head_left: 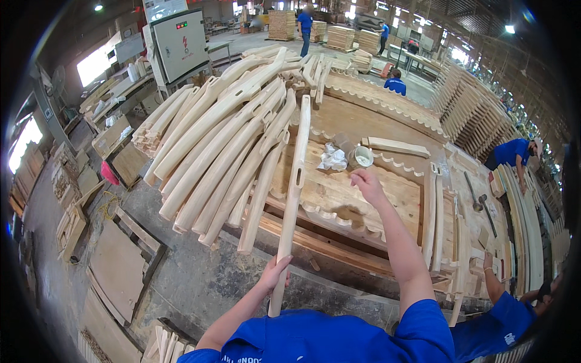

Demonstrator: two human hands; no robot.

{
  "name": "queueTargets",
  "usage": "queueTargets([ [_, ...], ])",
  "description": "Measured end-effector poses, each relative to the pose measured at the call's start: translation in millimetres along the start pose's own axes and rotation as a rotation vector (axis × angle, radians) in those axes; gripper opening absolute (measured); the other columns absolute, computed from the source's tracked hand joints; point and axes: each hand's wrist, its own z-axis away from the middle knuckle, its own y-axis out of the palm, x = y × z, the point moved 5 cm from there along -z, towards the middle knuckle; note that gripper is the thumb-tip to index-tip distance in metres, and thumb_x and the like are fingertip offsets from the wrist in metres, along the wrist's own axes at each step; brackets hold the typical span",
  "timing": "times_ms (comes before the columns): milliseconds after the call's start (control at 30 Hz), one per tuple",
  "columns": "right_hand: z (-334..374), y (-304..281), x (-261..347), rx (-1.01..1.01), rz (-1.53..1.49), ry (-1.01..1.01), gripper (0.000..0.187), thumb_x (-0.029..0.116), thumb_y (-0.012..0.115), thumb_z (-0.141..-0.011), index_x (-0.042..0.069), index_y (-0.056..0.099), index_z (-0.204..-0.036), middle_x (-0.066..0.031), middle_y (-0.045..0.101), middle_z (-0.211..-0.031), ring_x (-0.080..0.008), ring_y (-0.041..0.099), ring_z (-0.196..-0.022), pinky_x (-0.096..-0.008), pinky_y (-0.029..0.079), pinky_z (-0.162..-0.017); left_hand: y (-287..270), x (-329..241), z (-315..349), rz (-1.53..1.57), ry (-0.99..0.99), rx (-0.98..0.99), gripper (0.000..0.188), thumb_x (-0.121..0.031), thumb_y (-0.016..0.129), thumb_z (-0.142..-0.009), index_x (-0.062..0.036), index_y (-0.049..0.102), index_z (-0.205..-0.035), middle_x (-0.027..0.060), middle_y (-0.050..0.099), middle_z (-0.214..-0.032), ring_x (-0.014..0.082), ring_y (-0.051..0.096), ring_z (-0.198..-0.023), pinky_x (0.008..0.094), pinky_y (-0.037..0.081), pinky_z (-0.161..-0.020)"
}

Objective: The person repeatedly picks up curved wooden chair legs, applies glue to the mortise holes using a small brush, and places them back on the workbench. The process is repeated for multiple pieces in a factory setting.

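Observation:
My left hand [275, 273] is wrapped round the lower end of a long pale wooden post [293, 209]. Slots are cut through the post near its top and middle, and it slants away from me over the workbench edge. My right hand [367, 183] hovers over the bench, just on the near side of a cup [362, 158] with something white in it. Its fingers are drawn together; whatever they may pinch is too small to make out. A crumpled white cloth or paper [332, 157] lies left of the cup, and a short curved wooden piece [396, 146] lies behind it.
Left of the post, many similar curved posts [224, 142] are piled, ends overhanging the bench. Scalloped wooden strips [381, 107] edge the bench top [387, 202]. At right, a co-worker's arm [495, 284] reaches in near wooden parts. A grey electrical cabinet [180, 47] stands far left.

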Motion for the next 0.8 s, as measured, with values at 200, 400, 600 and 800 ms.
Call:
queueTargets([
  [200, 0.1, 31.3, 26.8, 0.142, 0.231, 0.072, 0.022, 0.022, 0.056, -0.086, 0.002, 0.065, -0.089, -0.0067, 0.060, -0.067, -0.0149, 0.057, -0.063, -0.0302, 0.044, -0.059, 2.2, -2.0, -1.5, 0.052, 0.011, 0.064, 0.044, -0.041, 0.055, -0.087, -0.0057, 0.045, -0.111, 0.0046, 0.048, -0.061, 0.0136, 0.048, -0.043, 0.0266, 0.042, -0.042],
  [400, 5.4, 45.1, 44.6, -0.044, 0.439, -0.058, 0.020, 0.023, 0.060, -0.083, 0.004, 0.064, -0.089, -0.0105, 0.063, -0.075, -0.0260, 0.060, -0.070, -0.0360, 0.046, -0.064, -0.6, -6.1, 1.2, 0.076, 0.003, 0.059, 0.044, -0.040, 0.058, -0.086, -0.0043, 0.044, -0.109, 0.0046, 0.048, -0.061, 0.0135, 0.048, -0.043, 0.0269, 0.042, -0.042],
  [600, 11.2, 53.2, 43.9, -0.252, 0.482, -0.236, 0.011, 0.018, 0.066, -0.077, 0.009, 0.062, -0.081, -0.0059, 0.061, -0.080, -0.0248, 0.055, -0.079, -0.0381, 0.038, -0.072, 0.3, -3.9, 0.2, 0.015, 0.000, 0.081, 0.043, -0.042, 0.049, -0.090, -0.0066, 0.047, -0.114, 0.0044, 0.048, -0.061, 0.0139, 0.049, -0.045, 0.0263, 0.041, -0.043],
  [800, 15.3, 61.2, 41.9, -0.372, 0.535, -0.306, 0.009, 0.017, 0.067, -0.075, 0.012, 0.061, -0.079, -0.0011, 0.056, -0.080, -0.0212, 0.051, -0.082, -0.0379, 0.029, -0.076, -0.9, -1.1, -1.3, 0.080, -0.004, 0.089, 0.043, -0.039, 0.055, -0.088, -0.0036, 0.047, -0.112, 0.0048, 0.048, -0.060, 0.0141, 0.049, -0.043, 0.0270, 0.042, -0.042],
])
